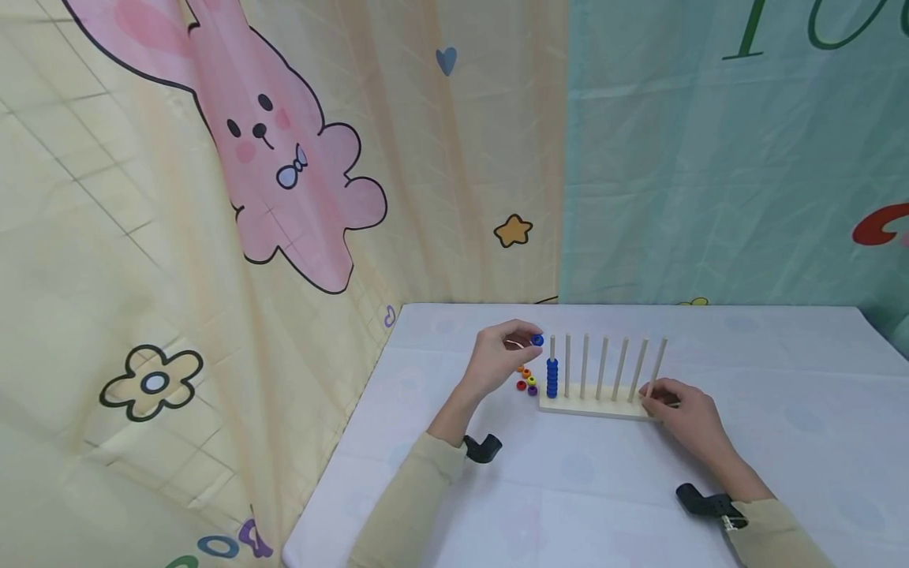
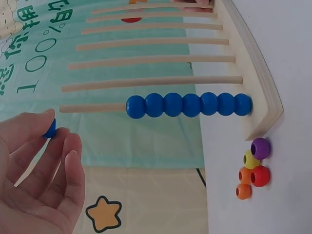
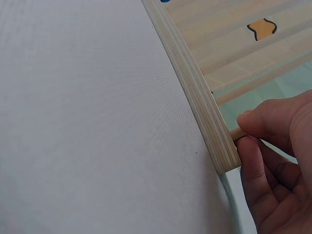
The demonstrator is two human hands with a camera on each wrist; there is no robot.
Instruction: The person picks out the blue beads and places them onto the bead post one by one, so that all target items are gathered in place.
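Note:
Between thumb and finger, my left hand (image 1: 495, 356) pinches a blue bead (image 1: 537, 340), held close to the top of the leftmost peg. A stack of several blue beads (image 2: 191, 105) fills the lower part of that peg; its tip is bare. The wooden peg board (image 1: 596, 405) carries a row of upright pegs, the others without beads. At the board's right end, my right hand (image 1: 687, 414) pinches the last peg (image 3: 238, 133) low down, beside the base. In the left wrist view, the held bead is partly hidden by the fingers.
Loose beads lie on the table left of the board, among them a purple bead (image 2: 261, 148), a yellow bead (image 2: 251, 159) and a red bead (image 2: 260, 176), plus orange ones. The table (image 1: 568, 489) has a white cover. Printed curtains (image 1: 454, 158) hang behind it.

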